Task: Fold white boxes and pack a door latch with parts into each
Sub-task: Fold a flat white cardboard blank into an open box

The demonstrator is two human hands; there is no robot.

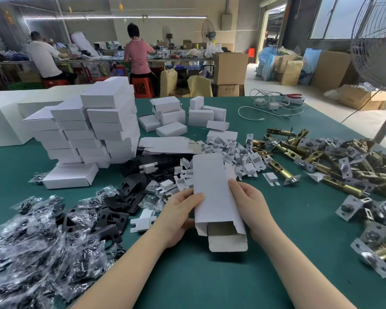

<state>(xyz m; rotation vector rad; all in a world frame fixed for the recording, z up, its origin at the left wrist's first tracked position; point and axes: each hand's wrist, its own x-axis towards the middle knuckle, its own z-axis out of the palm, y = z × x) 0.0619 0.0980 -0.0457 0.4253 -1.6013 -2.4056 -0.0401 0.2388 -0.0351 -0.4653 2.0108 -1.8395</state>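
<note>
A white cardboard box (214,192), partly folded into a flattened sleeve, is held above a green table with its near end open and a flap hanging out. Brass-coloured door latches (334,161) lie heaped to its right, and finished white boxes (94,130) stand stacked at far left.

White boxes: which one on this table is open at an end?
The white box held in both hands, left hand and right hand; its near flap hangs open, while stacked boxes are closed.
</note>
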